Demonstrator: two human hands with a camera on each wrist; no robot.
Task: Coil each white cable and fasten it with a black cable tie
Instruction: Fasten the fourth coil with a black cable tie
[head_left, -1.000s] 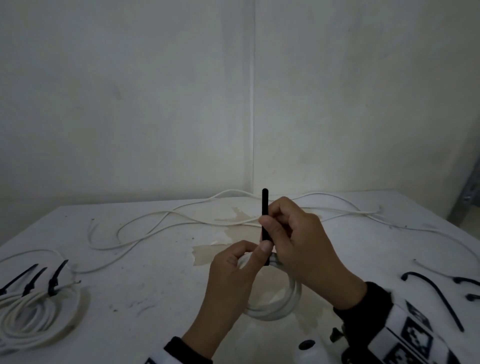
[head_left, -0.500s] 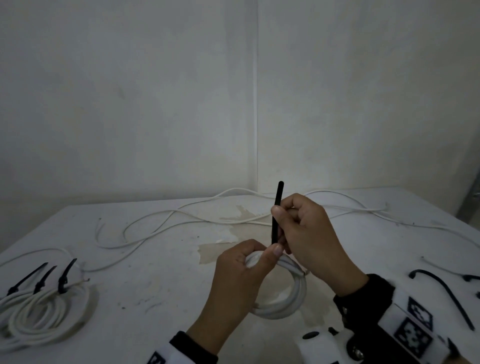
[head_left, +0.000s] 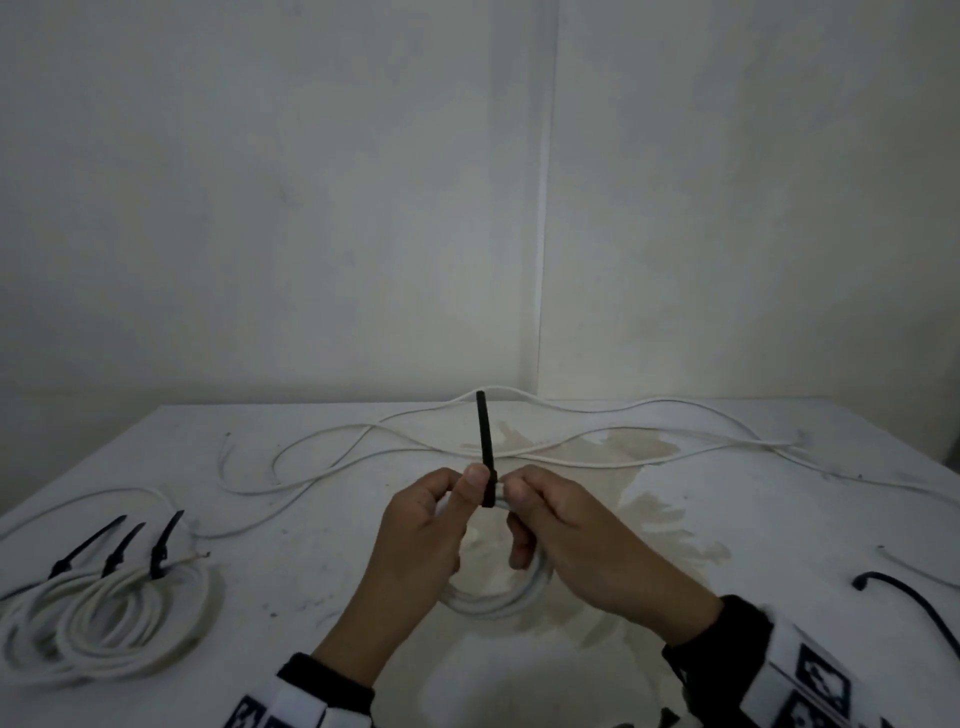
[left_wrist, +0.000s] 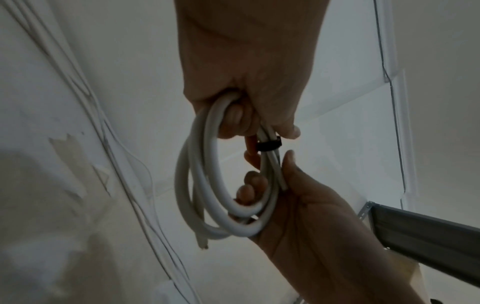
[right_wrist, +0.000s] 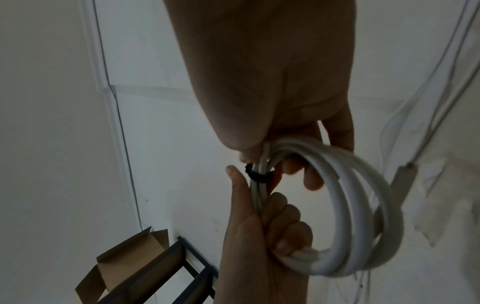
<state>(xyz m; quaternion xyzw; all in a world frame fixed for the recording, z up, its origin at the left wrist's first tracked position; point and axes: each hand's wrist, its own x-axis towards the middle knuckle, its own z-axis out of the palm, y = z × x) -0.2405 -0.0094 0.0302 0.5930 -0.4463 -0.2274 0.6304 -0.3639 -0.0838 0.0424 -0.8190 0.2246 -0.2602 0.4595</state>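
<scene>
A small coil of white cable (head_left: 493, 597) hangs between my two hands above the table. A black cable tie (head_left: 485, 447) is cinched round its top strands, and the tail stands straight up. The tie's band (left_wrist: 269, 145) shows tight round the strands, as it does in the right wrist view (right_wrist: 258, 174). My left hand (head_left: 462, 493) grips the coil just left of the tie, thumb against it. My right hand (head_left: 519, 499) grips the strands just right of the tie, fingers curled through the coil (right_wrist: 350, 205).
Three coiled cables with black ties (head_left: 104, 618) lie at the table's left. Loose white cables (head_left: 571, 447) run across the far side. A spare black tie (head_left: 914, 608) lies at the right edge. A cardboard box (right_wrist: 130, 267) stands below by a black rack.
My right hand has let go of the tie's tail and dropped onto the coil beside the band. The tail now stands free.
</scene>
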